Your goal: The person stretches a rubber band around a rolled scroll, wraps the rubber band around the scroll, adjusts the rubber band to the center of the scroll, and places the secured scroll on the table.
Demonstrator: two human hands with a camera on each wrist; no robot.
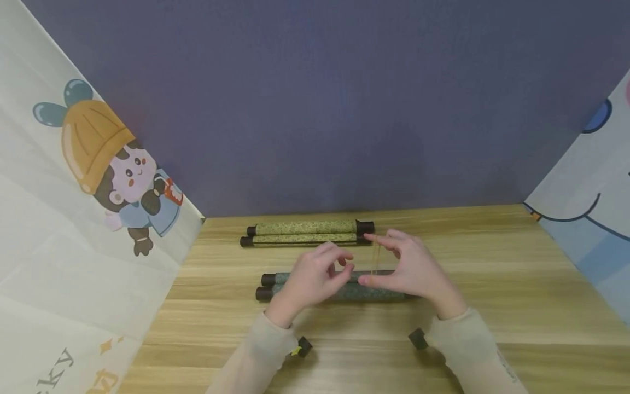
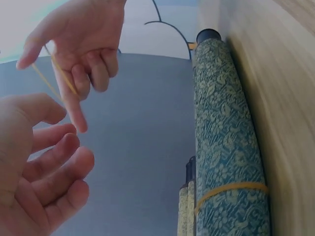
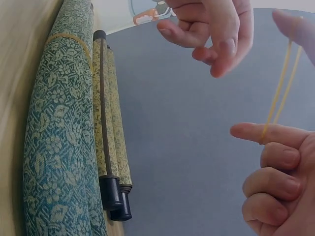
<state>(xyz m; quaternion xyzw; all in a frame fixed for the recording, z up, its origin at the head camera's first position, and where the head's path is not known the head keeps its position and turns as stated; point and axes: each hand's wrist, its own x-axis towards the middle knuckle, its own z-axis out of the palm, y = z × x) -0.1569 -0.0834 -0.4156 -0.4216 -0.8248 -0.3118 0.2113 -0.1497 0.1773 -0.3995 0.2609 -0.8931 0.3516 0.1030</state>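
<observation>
A thin yellow rubber band (image 1: pixel 376 257) is stretched between the spread thumb and forefinger of my right hand (image 1: pixel 418 268). In the right wrist view that band (image 3: pixel 279 91) loops round the straight forefinger, while the other fingers are curled in. My left hand (image 1: pixel 312 276) hovers just left of it, fingers loosely bent and holding nothing. Beneath both hands lie two teal, floral-patterned scrolls (image 1: pixel 364 294) with black end knobs, partly hidden. A second rubber band (image 2: pixel 231 187) circles the teal roll in the left wrist view.
Two yellow-green patterned scrolls (image 1: pixel 305 227) with black knobs lie behind the teal ones, near the back of the wooden table (image 1: pixel 197 317). A dark grey-blue panel (image 1: pixel 344 109) stands behind. White printed sheets (image 1: pixel 59 246) hang at both sides.
</observation>
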